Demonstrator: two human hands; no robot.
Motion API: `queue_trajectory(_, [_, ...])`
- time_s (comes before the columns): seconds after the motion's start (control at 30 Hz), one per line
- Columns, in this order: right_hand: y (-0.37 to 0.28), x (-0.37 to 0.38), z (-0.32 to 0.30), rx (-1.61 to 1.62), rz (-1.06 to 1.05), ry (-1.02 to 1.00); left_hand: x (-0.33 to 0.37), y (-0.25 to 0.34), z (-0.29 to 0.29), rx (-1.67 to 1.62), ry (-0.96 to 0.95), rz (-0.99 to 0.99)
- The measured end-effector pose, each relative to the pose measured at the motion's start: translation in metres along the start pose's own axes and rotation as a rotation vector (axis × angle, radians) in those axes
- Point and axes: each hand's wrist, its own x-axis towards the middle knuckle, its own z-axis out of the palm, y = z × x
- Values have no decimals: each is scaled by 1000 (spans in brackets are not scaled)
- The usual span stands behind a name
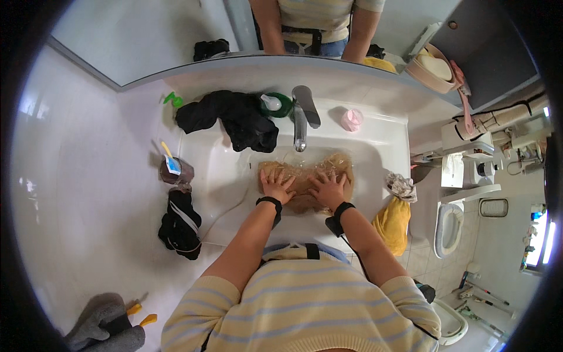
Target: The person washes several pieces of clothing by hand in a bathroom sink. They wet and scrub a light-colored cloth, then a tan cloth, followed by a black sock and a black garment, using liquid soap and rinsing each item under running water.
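Both my hands lie flat on a wet brown cloth (302, 183) in the white sink basin (375, 170). My left hand (277, 186) rests on the cloth's left part with its fingers spread. On the right part, my right hand (329, 189) presses down, its fingers also apart. The cloth looks soaked, with shiny water or clear film over its far edge; I cannot tell which. Just beyond it, the metal faucet (300, 126) points toward the basin. Black bands circle both my wrists.
Black cloth (234, 117) lies on the sink's back left beside a green container (280, 105). A pink jar (352, 120) stands right of the faucet. Yellow cloth (393, 226) and a grey-white cloth (401, 186) hang at the right rim. At left are a cup (177, 171) and black fabric (180, 226).
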Motion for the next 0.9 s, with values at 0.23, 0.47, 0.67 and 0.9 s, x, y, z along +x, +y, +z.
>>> queue_trajectory(0.23, [5, 7, 15, -56, -275, -124, 5, -39, 13, -125, -96, 144])
queue_trajectory(0.47, [1, 6, 22, -205, -316, 64, 9, -34, 22, -327, -180, 20])
queue_trajectory(0.67, [11, 15, 4, -361, -227, 211, -14, -21, -13, -356, -324, 53])
queue_trajectory(0.9, [9, 32, 8, -237, -201, 72, -15, -13, 3, -299, -251, 155])
